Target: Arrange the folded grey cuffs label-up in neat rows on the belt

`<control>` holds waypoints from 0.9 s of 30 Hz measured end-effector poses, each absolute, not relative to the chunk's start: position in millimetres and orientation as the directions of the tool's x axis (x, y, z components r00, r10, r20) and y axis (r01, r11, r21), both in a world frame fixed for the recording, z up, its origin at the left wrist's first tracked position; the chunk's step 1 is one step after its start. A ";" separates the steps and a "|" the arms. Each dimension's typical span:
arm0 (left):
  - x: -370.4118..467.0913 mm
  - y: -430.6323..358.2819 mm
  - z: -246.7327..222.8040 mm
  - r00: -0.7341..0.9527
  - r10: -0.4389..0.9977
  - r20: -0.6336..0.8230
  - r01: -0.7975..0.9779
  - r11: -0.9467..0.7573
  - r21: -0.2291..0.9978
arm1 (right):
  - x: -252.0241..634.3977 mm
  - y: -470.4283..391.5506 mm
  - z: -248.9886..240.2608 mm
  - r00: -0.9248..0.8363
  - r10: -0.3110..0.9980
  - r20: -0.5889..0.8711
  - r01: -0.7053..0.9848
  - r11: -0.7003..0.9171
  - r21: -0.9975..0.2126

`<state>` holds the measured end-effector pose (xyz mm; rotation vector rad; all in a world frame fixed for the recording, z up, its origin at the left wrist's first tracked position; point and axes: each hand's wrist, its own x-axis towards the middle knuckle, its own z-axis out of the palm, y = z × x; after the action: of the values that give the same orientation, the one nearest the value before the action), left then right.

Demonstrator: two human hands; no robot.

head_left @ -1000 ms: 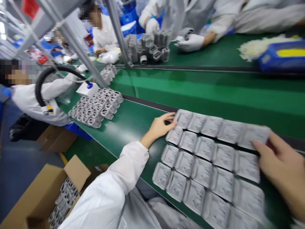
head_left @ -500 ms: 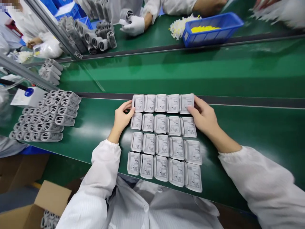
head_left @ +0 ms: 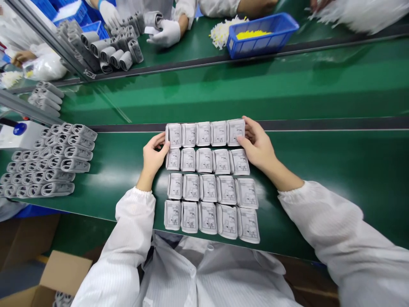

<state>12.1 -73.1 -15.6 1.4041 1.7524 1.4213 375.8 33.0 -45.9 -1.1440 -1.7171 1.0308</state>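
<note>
Folded grey cuffs with printed line drawings lie side by side in several rows on the green worktop in front of me. My left hand (head_left: 154,157) is closed at the left end of the farthest row, its thumb and fingers on the end cuff (head_left: 174,135). At the opposite end, my right hand (head_left: 259,145) grips the last cuff (head_left: 235,133), thumb on its printed face and fingers behind. The row is squeezed between both hands. Just nearer to me lies the second row (head_left: 204,160), close to both thumbs; two more rows (head_left: 209,187) sit below it.
Stacked rolled grey cuffs (head_left: 76,152) stand on the worktop at left, beside a white box (head_left: 21,135). Across the green belt (head_left: 204,91) are a blue bin (head_left: 262,38) of yellow pieces and a co-worker's gloved hand (head_left: 168,34). An open carton (head_left: 65,273) stands lower left.
My view has shifted, so the worktop things appear farther left. Both hands stay on the ends of the far row. A co-worker's second gloved hand now shows by the far cuffs.
</note>
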 end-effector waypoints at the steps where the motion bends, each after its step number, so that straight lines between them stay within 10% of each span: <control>1: 11.8 -72.9 -16.4 -0.360 0.905 0.226 0.398 -0.070 0.915 | 376.6 33.4 -47.3 -0.268 0.944 0.195 0.277 0.269 -0.922; 27: 14.1 -75.0 -12.9 -0.387 0.876 0.287 0.471 -0.080 0.878 | 376.3 37.5 -54.3 -0.308 0.915 0.259 0.281 0.348 -0.894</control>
<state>14.1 -75.0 -12.9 1.4535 1.8219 1.4603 376.3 37.5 -54.3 -1.0595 -1.7892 0.9710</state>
